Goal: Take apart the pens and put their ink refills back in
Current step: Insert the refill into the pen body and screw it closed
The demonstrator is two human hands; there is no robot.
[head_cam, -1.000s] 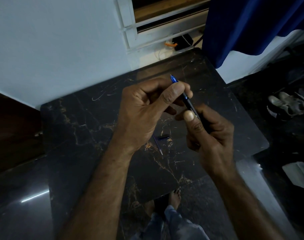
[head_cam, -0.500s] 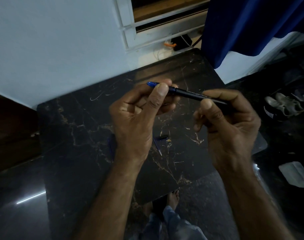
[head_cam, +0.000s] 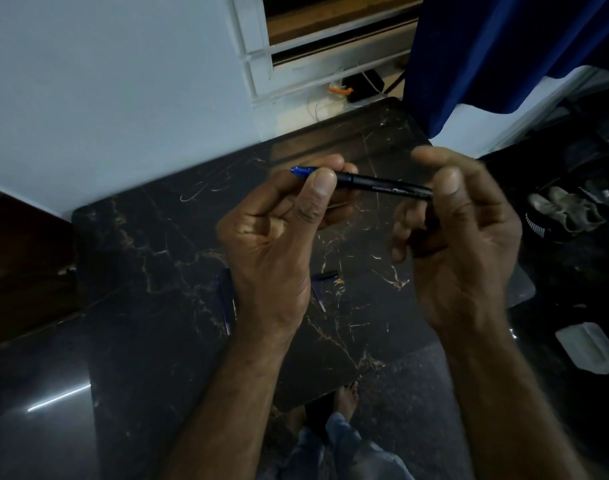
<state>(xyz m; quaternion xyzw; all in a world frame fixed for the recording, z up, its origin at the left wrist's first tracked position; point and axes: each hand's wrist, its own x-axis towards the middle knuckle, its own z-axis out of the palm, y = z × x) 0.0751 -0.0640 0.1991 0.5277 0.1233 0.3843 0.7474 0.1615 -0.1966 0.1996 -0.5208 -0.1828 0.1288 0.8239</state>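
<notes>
Two hands: both held one pen above the table, near the middle of the frame.
Pen (head_cam: 382,183): black barrel with a blue end, lying almost level, blue end toward the left, its right end hidden behind the right thumb.
Left hand (head_cam: 275,233): thumb and curled fingers were pinched on the pen's blue end.
Right hand (head_cam: 466,237): thumb and forefinger were closed on the pen's right end; the other fingers were curled loosely and blurred.
Table (head_cam: 150,244): dark marble with gold veins, filling the middle of the frame.
Second pen (head_cam: 225,299): bluish, lay on the table just left of the left wrist, partly hidden by it.
Small black piece (head_cam: 325,275): lay on the table between the two wrists.
Thin refill (head_cam: 318,299): lay just below the black piece, slanting down to the right.
Curtain (head_cam: 504,53): blue, hung at the upper right.
</notes>
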